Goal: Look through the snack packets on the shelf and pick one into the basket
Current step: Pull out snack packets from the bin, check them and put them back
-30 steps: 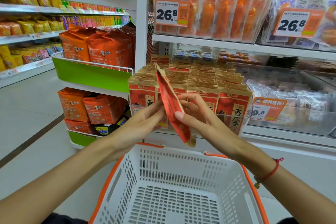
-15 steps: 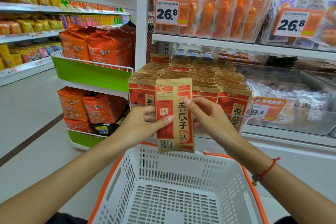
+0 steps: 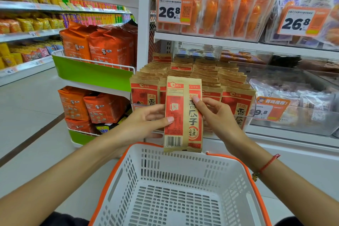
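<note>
Both hands, left hand point(image 3: 145, 124) and right hand point(image 3: 218, 115), are pinching 1 snack packet point(image 3: 183, 113) upright over the basket point(image 3: 183, 159); drop is pending

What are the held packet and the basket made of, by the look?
Held packet: seems kraft-style paper or paper-look film, matte tan with red print; it stays flat between left hand and right hand. Basket: moulded plastic, white slotted walls with slight sheen, orange rim.
</note>
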`<state>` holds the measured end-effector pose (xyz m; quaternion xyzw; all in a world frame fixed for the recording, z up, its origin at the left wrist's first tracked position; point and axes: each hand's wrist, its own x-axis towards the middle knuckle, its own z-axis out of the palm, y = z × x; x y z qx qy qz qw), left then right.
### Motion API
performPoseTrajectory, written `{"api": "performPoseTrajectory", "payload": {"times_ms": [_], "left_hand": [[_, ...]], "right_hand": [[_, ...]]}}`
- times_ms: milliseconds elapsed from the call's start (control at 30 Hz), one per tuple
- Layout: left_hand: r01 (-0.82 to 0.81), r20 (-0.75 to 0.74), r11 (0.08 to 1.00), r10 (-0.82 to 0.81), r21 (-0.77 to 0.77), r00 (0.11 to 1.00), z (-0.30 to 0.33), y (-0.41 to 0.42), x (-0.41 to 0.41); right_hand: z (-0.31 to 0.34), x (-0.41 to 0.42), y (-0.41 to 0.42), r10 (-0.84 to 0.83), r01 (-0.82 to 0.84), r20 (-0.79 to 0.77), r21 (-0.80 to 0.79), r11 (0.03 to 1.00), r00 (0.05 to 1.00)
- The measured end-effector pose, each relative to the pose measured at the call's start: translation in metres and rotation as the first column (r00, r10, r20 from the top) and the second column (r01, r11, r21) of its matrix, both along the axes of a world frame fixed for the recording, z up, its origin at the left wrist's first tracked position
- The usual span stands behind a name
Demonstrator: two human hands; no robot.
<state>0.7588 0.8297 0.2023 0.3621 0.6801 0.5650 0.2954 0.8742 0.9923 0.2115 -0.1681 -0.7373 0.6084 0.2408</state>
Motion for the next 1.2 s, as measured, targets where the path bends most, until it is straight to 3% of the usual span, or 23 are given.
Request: {"api": "performPoseTrajectory", "payload": {"times_ms": [267, 567, 633, 700, 767, 833, 967, 1033, 1100, 1200], "left_hand": [[-0.170, 0.143, 0.966, 0.143, 0.196, 0.979, 0.008, -0.006, -0.011], [-0.216, 0.093, 0.952, 0.200, 0.218, 0.975, 0.003, -0.004, -0.008], [-0.316, 0.066, 0.919, 0.309, 0.236, 0.949, 0.003, -0.003, -0.005], [-0.439, 0.049, 0.858, 0.443, 0.268, 0.895, 0.006, -0.002, -0.003], [-0.481, 0.044, 0.825, 0.492, 0.297, 0.870, 0.012, -0.003, 0.001], [-0.416, 0.045, 0.851, 0.425, 0.320, 0.904, 0.019, -0.003, 0.009], [-0.251, 0.125, 0.912, 0.221, 0.325, 0.967, 0.025, -0.001, 0.021], [-0.249, 0.177, 0.909, 0.199, 0.335, 0.964, 0.023, 0.000, 0.021], [-0.241, 0.202, 0.912, 0.180, 0.333, 0.963, 0.020, 0.000, 0.020], [-0.192, 0.240, 0.931, 0.118, 0.311, 0.963, 0.017, 0.000, 0.014]], "right_hand": [[-0.001, 0.003, 0.000, 0.163, -0.173, 0.117, 0.082, 0.982, 0.980], [-0.002, 0.002, 0.002, 0.164, -0.166, 0.080, 0.016, 0.986, 0.983], [-0.002, 0.001, 0.001, 0.147, -0.150, 0.041, 0.070, 0.986, 0.988], [-0.002, 0.002, -0.004, 0.059, -0.044, -0.053, 0.247, 0.968, 0.997], [-0.004, 0.001, -0.008, -0.074, 0.165, -0.203, 0.478, 0.863, 0.976], [-0.006, -0.001, -0.011, -0.133, 0.339, -0.350, 0.637, 0.693, 0.927], [-0.009, -0.003, -0.010, -0.069, 0.503, -0.506, 0.818, 0.280, 0.860], [-0.010, -0.007, -0.013, 0.014, 0.531, -0.537, 0.837, 0.134, 0.843], [-0.013, -0.011, -0.017, 0.084, 0.532, -0.540, 0.841, 0.095, 0.838], [-0.016, -0.012, -0.016, 0.130, 0.450, -0.467, 0.882, 0.143, 0.875]]}}
